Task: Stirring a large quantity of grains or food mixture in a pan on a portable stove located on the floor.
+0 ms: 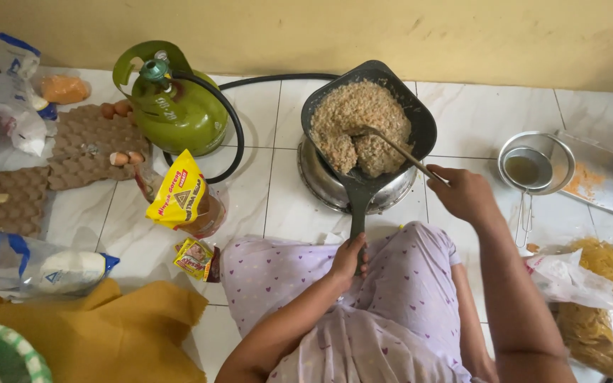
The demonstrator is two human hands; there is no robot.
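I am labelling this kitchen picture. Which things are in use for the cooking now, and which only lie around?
In use:
- dark frying pan of crumbly brown food
- pan handle, gripped by left hand
- metal spoon, held by right hand
- round burner under the pan
- green gas cylinder with black hose

Lying around:
- egg trays
- yellow oil pouch
- metal strainer
- bag of yellow crackers

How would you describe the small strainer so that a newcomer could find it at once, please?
Start at the green gas cylinder by the wall, pass right beyond the dark pan of browned crumbly food, to the round metal bowl on the white tiles. The strainer rests inside it: the only wire-handled mesh cup there.
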